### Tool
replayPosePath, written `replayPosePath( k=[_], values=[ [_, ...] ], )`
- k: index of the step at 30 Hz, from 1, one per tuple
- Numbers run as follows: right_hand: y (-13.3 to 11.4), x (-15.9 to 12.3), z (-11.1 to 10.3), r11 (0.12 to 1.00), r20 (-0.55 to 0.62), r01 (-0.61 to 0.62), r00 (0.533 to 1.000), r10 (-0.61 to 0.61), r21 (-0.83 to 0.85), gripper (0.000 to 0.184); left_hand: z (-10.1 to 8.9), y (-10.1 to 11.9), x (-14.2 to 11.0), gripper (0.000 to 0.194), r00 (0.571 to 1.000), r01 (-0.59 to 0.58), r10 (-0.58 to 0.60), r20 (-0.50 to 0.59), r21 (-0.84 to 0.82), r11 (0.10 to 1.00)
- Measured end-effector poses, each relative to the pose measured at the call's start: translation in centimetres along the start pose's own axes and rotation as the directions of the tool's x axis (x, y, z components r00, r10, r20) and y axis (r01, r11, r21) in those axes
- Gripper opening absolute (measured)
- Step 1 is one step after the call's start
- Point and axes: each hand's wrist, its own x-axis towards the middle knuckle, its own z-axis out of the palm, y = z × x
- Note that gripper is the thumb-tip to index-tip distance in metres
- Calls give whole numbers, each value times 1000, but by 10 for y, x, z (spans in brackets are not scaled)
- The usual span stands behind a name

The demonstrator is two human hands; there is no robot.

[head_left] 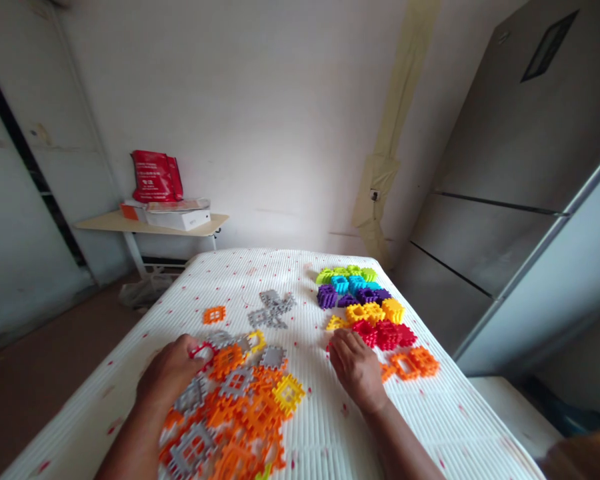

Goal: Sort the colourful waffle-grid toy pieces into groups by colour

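Note:
My left hand is at the left edge of a mixed pile of plastic interlocking tiles, its thumb and fingers closed on a red window-shaped tile. Orange tiles, grey tiles and a yellow tile lie jumbled in that pile. On the right, my right hand is palm down with fingers curled together beside the row of red tiles. A bit of red shows at its fingertips; the hand hides most of that piece.
Beyond the red row stand yellow, purple, blue and green tiles; orange tiles sit nearer. Grey tiles and one orange tile lie mid-table. A refrigerator stands right, a side table back left.

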Motion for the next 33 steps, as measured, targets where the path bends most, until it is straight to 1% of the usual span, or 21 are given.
replayPosePath(
  k=[2,4,6,8,10,12,14,17,19,21,23,24,25,26,27,28,30,31,33],
  values=[
    [-6,1,1,999,5,34,999,-35,29,19,-2,1,0,16,999,32,-33,20,53,998],
    [-9,2,2,998,2,52,999,-52,40,19,-2,3,-1,19,999,36,-36,8,53,998],
    [-12,3,3,997,5,63,998,-63,43,20,1,8,-3,21,999,-4,3,-46,-31,1000],
    [-13,3,3,997,16,68,997,-69,46,21,5,17,-8,22,993,-69,55,-100,-137,988],
    [-13,3,3,996,30,69,997,-70,53,21,9,27,-14,24,989,-116,89,-118,-251,961],
    [-14,3,3,996,39,64,997,-66,61,21,14,38,-21,28,989,-128,93,-113,-369,921],
    [-14,3,3,996,44,60,997,-63,72,21,19,49,-29,31,992,-119,85,-92,-474,873],
    [-16,2,4,993,44,39,998,-44,107,22,25,61,-40,31,994,-100,111,-15,-563,821],
    [-18,2,4,989,39,20,999,-26,149,21,31,68,-48,29,986,-80,153,69,-610,788],
    [-22,1,5,978,36,0,999,-8,207,20,38,73,-54,29,967,-36,190,170,-646,762],
    [-27,1,6,963,34,-19,999,10,267,19,46,77,-59,28,949,3,208,237,-665,747],
    [-30,0,6,955,31,-33,999,25,294,20,50,79,-61,27,947,-8,219,236,-663,749],
    [-33,0,7,946,31,-53,999,45,320,21,53,80,-62,24,946,-55,247,209,-650,758],
    [-35,0,7,934,37,-80,997,72,348,22,56,82,-63,19,941,-138,299,161,-625,769],
    [-38,0,8,919,51,-113,994,101,378,24,59,83,-64,14,922,-247,373,102,-586,772],
    [-39,0,8,900,72,-149,989,131,411,25,61,84,-65,9,887,-371,460,38,-535,760],
    [-42,1,9,853,125,-216,976,178,475,30,63,87,-67,8,778,-593,624,-79,-421,686],
    [-42,1,9,831,156,-241,970,187,502,32,63,89,-68,11,721,-671,682,-121,-370,643],
    [-43,1,9,792,211,-275,959,188,545,37,64,91,-71,17,625,-772,759,-180,-280,570]
  ],
)
